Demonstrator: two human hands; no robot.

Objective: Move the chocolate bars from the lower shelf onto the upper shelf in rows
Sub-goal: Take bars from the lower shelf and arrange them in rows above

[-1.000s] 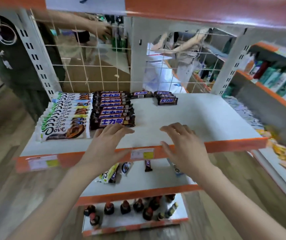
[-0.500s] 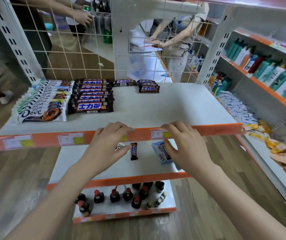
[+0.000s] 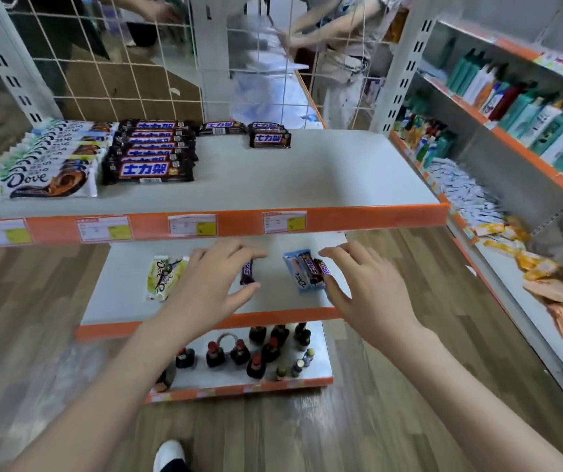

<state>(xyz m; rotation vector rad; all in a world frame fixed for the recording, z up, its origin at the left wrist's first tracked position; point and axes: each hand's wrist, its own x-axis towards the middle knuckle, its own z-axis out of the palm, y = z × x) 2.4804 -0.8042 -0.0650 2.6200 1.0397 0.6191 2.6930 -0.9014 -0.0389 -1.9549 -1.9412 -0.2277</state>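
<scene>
On the upper shelf (image 3: pixel 341 175) lie a row of Dove bars (image 3: pixel 48 165) at the left, a row of brown Snickers bars (image 3: pixel 152 151) beside it, and a few more Snickers bars (image 3: pixel 269 135) at the back. The lower shelf (image 3: pixel 120 294) holds a pale green Dove bar (image 3: pixel 163 275), a small dark bar (image 3: pixel 247 272), and a blue Dove bar with a Snickers bar on it (image 3: pixel 307 272). My left hand (image 3: pixel 212 287) hovers over the small dark bar with spread fingers. My right hand (image 3: pixel 365 291) is spread beside the blue Dove bar. Neither holds anything.
A bottom shelf (image 3: pixel 321 366) carries several small dark bottles. To the right stand shelves of bottles (image 3: pixel 528 107) and sachets (image 3: pixel 467 189). A wire grid (image 3: pixel 109 80) backs the upper shelf, with other people behind it. My white shoe (image 3: pixel 168 454) is on the wooden floor.
Both my hands dropped from above the upper shelf's front edge down to the lower shelf, over the bars there. The camera tilted downward.
</scene>
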